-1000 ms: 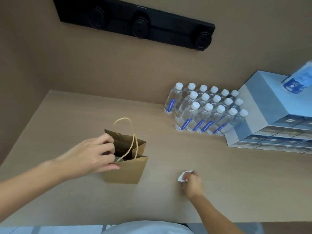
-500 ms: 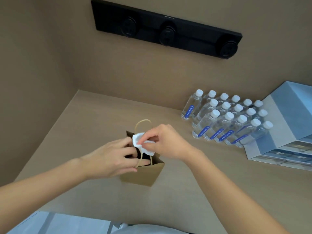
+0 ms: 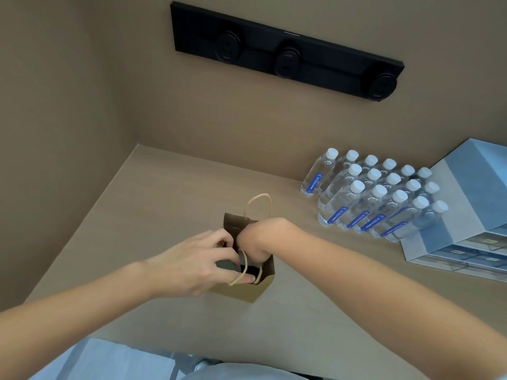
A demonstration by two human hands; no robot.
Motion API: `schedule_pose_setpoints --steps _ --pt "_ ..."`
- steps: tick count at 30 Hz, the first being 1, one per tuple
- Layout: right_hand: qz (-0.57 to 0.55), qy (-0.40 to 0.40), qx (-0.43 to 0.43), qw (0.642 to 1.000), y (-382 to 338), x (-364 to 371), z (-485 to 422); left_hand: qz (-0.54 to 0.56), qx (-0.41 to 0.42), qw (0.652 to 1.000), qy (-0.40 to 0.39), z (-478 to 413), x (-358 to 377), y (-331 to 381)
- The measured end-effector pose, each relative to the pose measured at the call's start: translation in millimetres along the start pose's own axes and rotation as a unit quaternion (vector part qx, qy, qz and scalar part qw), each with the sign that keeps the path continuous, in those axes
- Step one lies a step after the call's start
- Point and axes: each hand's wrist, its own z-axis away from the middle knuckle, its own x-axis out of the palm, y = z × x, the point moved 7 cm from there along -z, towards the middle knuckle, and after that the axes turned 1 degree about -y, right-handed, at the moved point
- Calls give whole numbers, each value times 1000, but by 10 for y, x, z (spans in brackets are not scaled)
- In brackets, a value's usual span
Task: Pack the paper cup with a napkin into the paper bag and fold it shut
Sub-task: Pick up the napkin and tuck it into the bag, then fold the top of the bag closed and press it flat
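Head view: both hands at the mouth of an upright paper bag on a tan table.

The brown bag stands open near the middle of the table, one twine handle arched above its far rim, the other draped over the near rim. The left hand grasps the bag's left edge, fingers curled over the rim and thumb across the near handle. The right hand plunges downward into the opening; its fingers are hidden inside, so whether it is clenched or released cannot be told. The napkin and the paper cup are not identifiable; a dark shape shows within the bag. Well to the right stand rows of capped water bottles beside a pale blue drawer unit. A black outlet strip is mounted on the wall behind.
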Motion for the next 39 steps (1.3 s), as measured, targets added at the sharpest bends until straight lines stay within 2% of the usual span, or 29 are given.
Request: schedule_pose_setpoints --steps 2,7,11,14,16,21,23,24,25,27,28,29,30,32,33,34,37,39 --pt "0 -25 -2 1000 -32 113 -75 -1 -4 1000 10 1 15 9" --pt "-2 -26 2 1000 -101 116 -39 -7 -7 1000 25 -13 12 38" --pt "-65 -41 -11 997 -61 -36 51 8 -18 999 26 3 -60 16" --pt "-96 29 -53 994 90 -314 360 24 -39 998 34 48 -77 -47" --pt "-159 51 -63 984 204 -427 634 26 -53 997 40 72 -49 -82" --pt "-330 100 -11 939 564 -193 940 44 -88 993 71 162 -48 -131" --pt "-439 150 27 885 766 77 1022 62 -124 985 99 211 -84 -149" --pt "-506 189 40 841 836 222 1058 85 -164 975 125 255 -98 -172" --pt "-573 242 46 782 880 363 1086 128 -217 955 158 319 -103 -205" --pt "-701 365 39 611 914 593 1152 241 -319 893 205 454 -19 -267" --pt "-746 399 28 532 898 701 1151 286 -359 862 214 495 58 -282" --pt "-766 406 28 498 846 803 1118 322 -392 834 217 526 158 -302" --pt "-765 388 32 513 748 882 1049 353 -421 806 219 540 248 -316" --pt "-730 292 24 618 439 991 822 404 -461 759 219 536 402 -341" --pt "-715 257 7 651 289 1027 695 410 -468 757 202 499 454 -351" --pt "-713 253 -10 653 182 1023 599 409 -463 766 177 457 512 -364" --pt "-734 307 -2 606 130 1000 427 413 -425 796 120 378 543 -448" --pt "-705 358 33 612 244 1008 424 359 -401 836 109 374 424 -529"
